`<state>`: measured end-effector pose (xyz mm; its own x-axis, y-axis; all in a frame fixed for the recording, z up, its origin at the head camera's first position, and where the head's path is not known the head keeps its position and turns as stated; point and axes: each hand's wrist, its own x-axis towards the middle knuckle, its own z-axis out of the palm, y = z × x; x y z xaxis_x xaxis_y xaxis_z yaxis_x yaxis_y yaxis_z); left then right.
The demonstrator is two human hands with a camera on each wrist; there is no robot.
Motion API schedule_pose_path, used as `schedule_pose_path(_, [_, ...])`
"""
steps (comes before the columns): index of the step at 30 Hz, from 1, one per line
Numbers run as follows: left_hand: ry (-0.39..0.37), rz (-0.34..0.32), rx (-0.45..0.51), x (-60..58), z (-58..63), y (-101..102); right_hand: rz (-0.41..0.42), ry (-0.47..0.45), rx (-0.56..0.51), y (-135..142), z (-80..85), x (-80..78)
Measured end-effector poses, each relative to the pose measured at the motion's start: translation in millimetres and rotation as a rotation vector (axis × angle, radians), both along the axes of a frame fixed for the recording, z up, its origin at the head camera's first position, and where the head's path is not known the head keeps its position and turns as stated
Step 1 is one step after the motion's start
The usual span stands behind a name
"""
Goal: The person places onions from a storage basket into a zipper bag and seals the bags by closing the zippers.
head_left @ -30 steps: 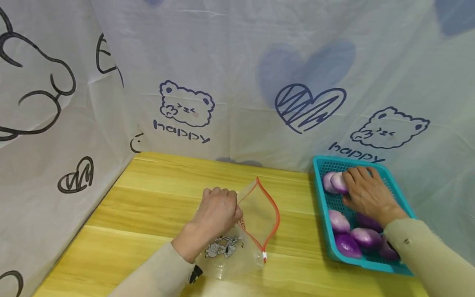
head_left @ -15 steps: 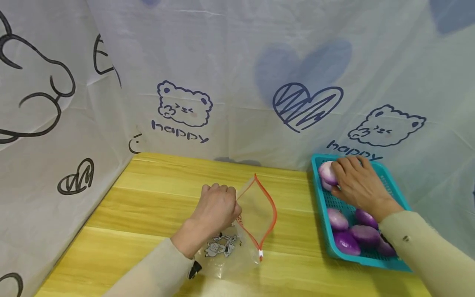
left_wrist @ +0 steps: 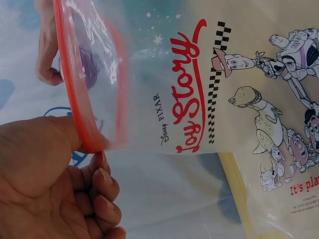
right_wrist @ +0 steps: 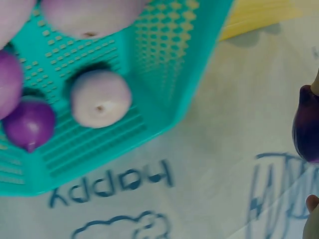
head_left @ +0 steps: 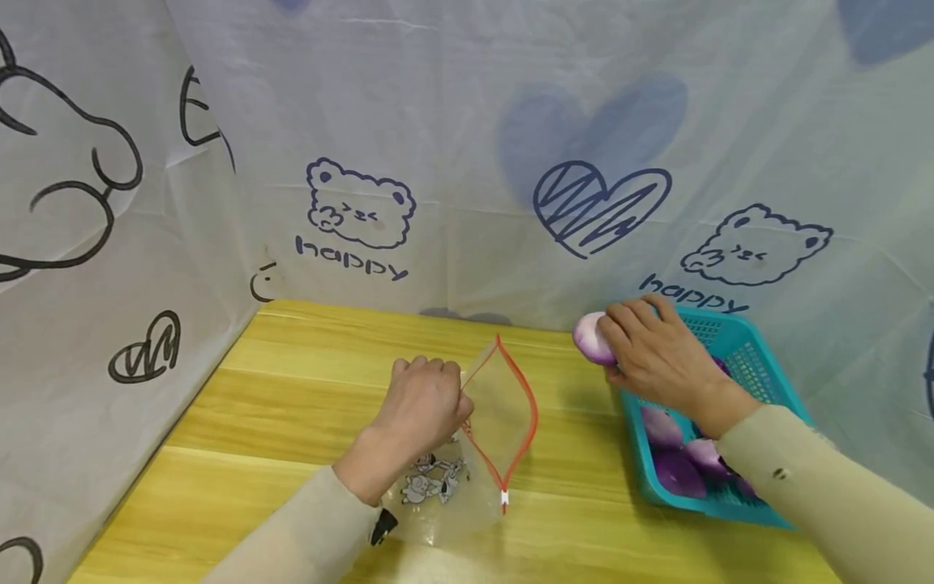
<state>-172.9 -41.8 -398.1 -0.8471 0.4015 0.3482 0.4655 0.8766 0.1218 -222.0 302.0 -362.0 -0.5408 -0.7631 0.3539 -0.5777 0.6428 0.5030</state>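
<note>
An onion (head_left: 593,339) has moved from inside the basket (head_left: 755,373) to just left of it, grasped by the right hand (head_left: 657,353). The left hand (head_left: 423,410) pinches the bag (head_left: 434,484) at its mouth.

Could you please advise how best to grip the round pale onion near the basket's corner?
Probably by the rounded sides of the pale onion, from above the open basket: nothing covers it, and a gap separates it from the darker onion.

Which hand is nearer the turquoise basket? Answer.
Right: the right hand is over the far left corner of the turquoise basket; the left hand is left of it, gripping the zipper bag.
</note>
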Motion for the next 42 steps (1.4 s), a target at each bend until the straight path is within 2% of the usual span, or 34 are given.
schedule_pose_path(6, [0.01, -0.001, 0.001, 0.9, 1.7, 1.2, 0.129, 0.033, -0.002, -35.1, 6.0, 10.2])
schedule_pose_path(11, [0.053, 0.007, -0.011, 1.7, 3.1, 2.5, 0.2, 0.036, 0.034, -64.2, 6.7, 20.7])
schedule_pose_path(18, [0.13, -0.004, -0.06, 6.6, 5.8, 5.1, 0.318, 0.011, 0.21, -93.1, -9.1, 29.0])
schedule_pose_path(25, [0.189, -0.024, -0.027, 10.7, 6.4, 6.5, 0.318, -0.024, 0.338, -101.1, -19.2, 24.5])
schedule_pose_path(30, [0.15, -0.02, -0.012, 12.0, 12.7, 6.1, 0.312, -0.048, 0.366, -102.3, -19.5, 24.0])
schedule_pose_path(36, [0.065, 0.042, 0.039, 13.8, 24.4, 4.6, 0.292, -0.02, 0.343, -102.4, -18.1, 24.6])
schedule_pose_path(39, [0.018, 0.089, 0.106, 15.0, 31.1, 4.6, 0.269, -0.04, 0.229, -100.7, -20.4, 24.2])
schedule_pose_path(42, [-0.019, 0.129, 0.155, 15.4, 36.0, 4.5, 0.21, -0.067, 0.07, -97.8, -25.4, 24.6])
